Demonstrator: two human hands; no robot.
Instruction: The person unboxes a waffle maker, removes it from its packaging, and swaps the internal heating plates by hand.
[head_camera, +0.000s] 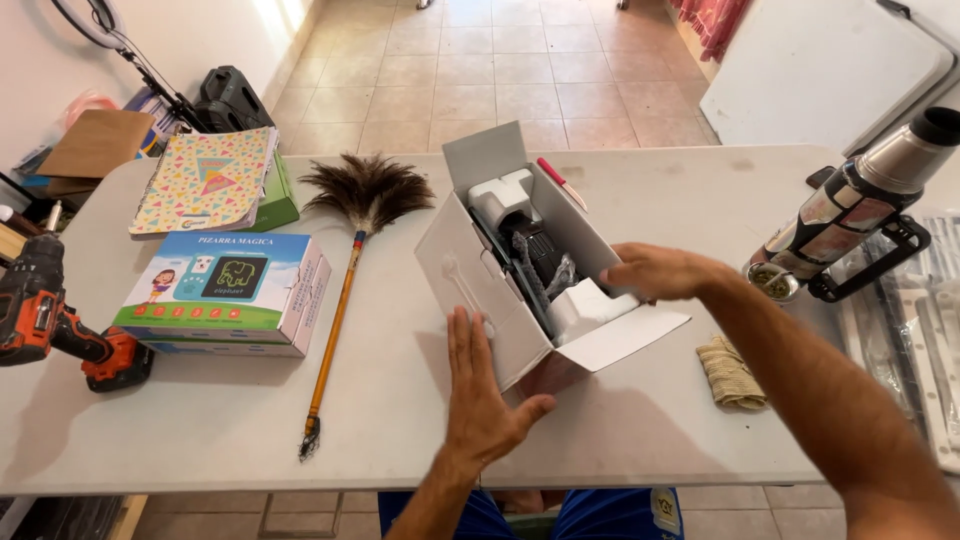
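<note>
Lying open mid-table, the white carton holds a black device between white foam blocks. Left hand presses flat against its side; right hand grips its far wall. Feather duster lies beside.

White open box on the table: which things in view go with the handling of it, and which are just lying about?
In hand:
white box
black device and white foam inserts inside it
left hand flat on the box side
right hand at the box rim

Lying about:
feather duster
toy carton
drill
notebook
thermos
folded cloth

White box, orange-handled duster (brown feathers), red-black drill.
</note>
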